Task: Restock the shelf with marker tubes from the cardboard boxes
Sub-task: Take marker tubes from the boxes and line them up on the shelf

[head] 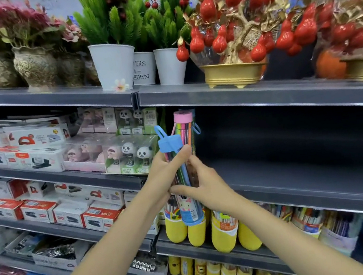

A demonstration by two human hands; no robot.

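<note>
Both hands hold a clear marker tube with a blue cap upright in front of the dark shelf: the left hand grips its upper part, the right hand pinches it lower down. A cartoon animal label shows near its base. Behind it, at the shelf's left end, stands a pink-capped marker tube. Panda staplers sit just left of it. Below the shelf's front edge stand yellow pencil tubs. Red-and-white stapler boxes lower left read "ismart". On the top shelf, a white pot reads "…ERS & …ARDEN".
</note>
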